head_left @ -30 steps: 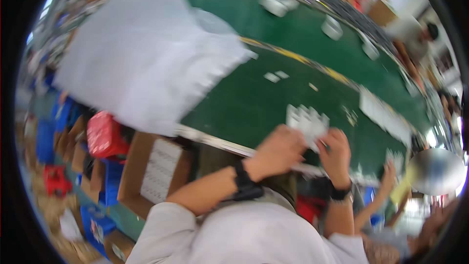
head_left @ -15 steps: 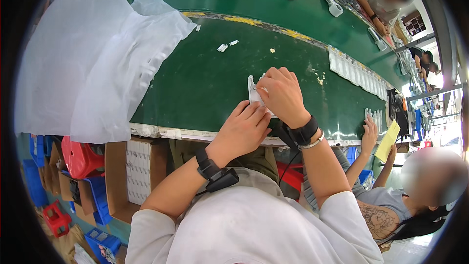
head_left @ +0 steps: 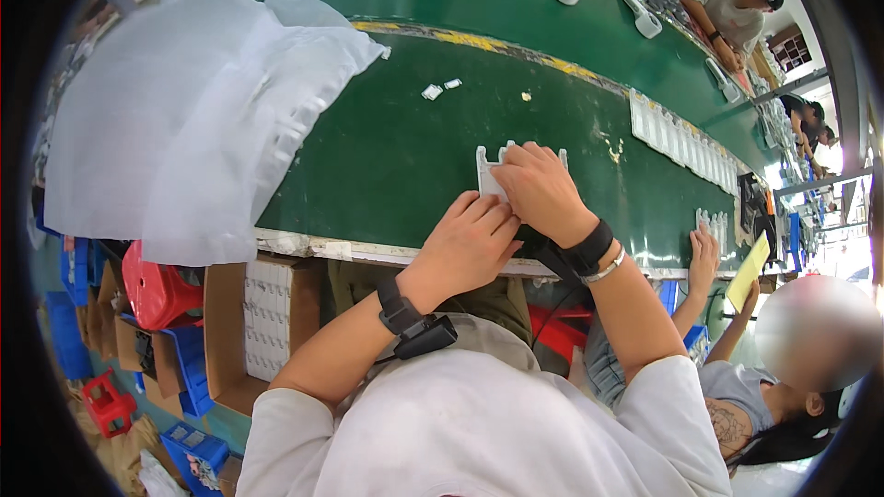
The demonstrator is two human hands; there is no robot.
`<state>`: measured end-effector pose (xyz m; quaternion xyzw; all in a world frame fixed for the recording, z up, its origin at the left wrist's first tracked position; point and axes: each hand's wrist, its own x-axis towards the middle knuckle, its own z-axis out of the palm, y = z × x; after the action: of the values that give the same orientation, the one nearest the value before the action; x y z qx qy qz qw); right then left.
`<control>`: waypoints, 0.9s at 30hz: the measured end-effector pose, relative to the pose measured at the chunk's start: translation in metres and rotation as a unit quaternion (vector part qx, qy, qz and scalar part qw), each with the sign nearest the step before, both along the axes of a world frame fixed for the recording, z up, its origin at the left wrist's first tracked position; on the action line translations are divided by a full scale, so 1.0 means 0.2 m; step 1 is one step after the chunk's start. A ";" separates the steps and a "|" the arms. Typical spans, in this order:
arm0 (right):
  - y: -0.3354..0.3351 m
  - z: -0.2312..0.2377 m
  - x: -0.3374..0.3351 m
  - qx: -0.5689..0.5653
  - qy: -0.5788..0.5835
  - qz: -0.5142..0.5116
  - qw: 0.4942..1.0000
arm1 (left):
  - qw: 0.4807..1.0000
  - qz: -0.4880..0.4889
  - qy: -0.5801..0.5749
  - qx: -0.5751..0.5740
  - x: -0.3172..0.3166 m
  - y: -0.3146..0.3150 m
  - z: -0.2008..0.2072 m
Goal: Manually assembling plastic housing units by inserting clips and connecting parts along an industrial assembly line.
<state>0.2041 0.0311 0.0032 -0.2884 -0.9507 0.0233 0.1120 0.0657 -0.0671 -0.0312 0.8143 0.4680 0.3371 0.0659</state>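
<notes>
A flat white plastic part (head_left: 489,177) with upright prongs along its far edge lies on the green bench in front of me. Much of it is covered by my hands. My right hand (head_left: 545,186) bends over its upper middle, fingertips pressed together at the prongs; whatever small thing they may pinch is hidden. Against the near edge of the same part, my left hand (head_left: 472,232) has its fingers curled, gripping and steadying it. Both wrists wear black straps.
A translucent plastic sheet (head_left: 175,120) covers the bench's left. Small white pieces (head_left: 432,91) lie beyond my hands, and a row of white parts (head_left: 681,143) at far right. A co-worker's hand (head_left: 705,256) touches similar parts. An open carton (head_left: 226,331) stands below the edge.
My right hand has shifted slightly right along the prongs, and more of the white part shows. The left hand stays at its near edge. The whole view has moved a little.
</notes>
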 end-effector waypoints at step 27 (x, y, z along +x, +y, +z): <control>-0.40 0.06 0.35 -0.086 0.308 -0.107 0.941 | 0.979 0.120 0.163 0.013 -0.41 0.50 0.20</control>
<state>0.2750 -0.0489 0.0159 -0.3761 -0.8275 0.1806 0.3757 -0.0172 0.0323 0.0078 0.7967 0.5627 0.2113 -0.0629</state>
